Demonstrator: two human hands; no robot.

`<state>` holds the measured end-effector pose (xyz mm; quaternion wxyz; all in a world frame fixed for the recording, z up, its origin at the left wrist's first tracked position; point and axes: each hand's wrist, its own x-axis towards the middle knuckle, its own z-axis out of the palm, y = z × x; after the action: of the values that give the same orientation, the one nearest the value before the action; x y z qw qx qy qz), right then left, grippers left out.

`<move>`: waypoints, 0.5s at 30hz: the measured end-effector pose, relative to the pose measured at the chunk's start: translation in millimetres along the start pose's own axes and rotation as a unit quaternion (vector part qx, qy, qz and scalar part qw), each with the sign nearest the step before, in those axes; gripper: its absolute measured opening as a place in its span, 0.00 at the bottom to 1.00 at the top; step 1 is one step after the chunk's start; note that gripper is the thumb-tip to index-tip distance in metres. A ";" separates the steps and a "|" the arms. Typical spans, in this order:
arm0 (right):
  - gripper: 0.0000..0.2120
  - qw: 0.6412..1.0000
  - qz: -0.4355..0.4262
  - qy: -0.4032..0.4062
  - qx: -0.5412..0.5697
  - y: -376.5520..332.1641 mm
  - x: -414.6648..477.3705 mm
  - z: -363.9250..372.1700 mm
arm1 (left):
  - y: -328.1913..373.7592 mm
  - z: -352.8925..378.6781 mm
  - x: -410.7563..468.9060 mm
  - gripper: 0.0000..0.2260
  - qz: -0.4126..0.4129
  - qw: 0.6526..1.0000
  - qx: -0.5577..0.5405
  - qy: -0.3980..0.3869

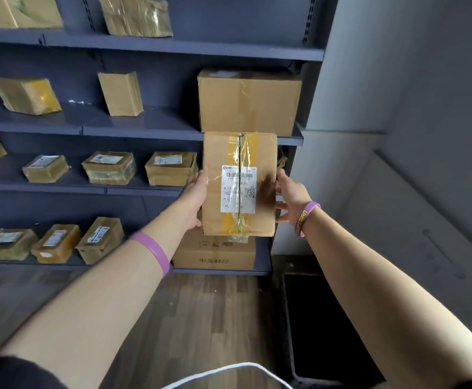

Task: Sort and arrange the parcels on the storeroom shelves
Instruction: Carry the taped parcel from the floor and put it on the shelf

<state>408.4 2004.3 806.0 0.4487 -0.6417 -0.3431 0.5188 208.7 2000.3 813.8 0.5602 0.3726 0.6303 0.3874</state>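
I hold a brown cardboard parcel (239, 183) upright in front of the dark blue shelving (145, 127). It has yellow tape down its middle and a white shipping label facing me. My left hand (197, 197) grips its left side and my right hand (289, 196) presses against its right side. The parcel hangs in the air in front of the right end of the third shelf, below a large box (249, 101) and above a printed box (215, 252) on the bottom shelf.
Small taped parcels (108, 167) line the third shelf and more (58, 242) sit on the bottom shelf. Upright parcels (121, 92) stand on the second shelf. A grey wall (397, 108) is to the right, a dark bin (321, 327) on the wooden floor.
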 end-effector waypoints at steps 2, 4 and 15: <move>0.25 1.000 -0.018 0.001 0.007 -23.5 23.0 -2.9 | 25.3 11.2 16.0 0.25 0.032 0.999 0.006 0.001; 0.23 0.999 -0.047 0.001 0.012 -46.9 42.1 -4.7 | 51.6 19.7 28.9 0.25 0.074 0.997 0.017 0.008; 0.21 0.966 -0.257 -0.024 0.020 -253.4 88.7 4.6 | 254.0 14.1 70.3 0.19 0.326 0.944 -0.015 0.046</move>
<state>430.4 2177.3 1010.1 0.5709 -0.5105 -0.4969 0.4081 225.1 2172.0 1013.6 0.3795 0.5306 0.4938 0.5749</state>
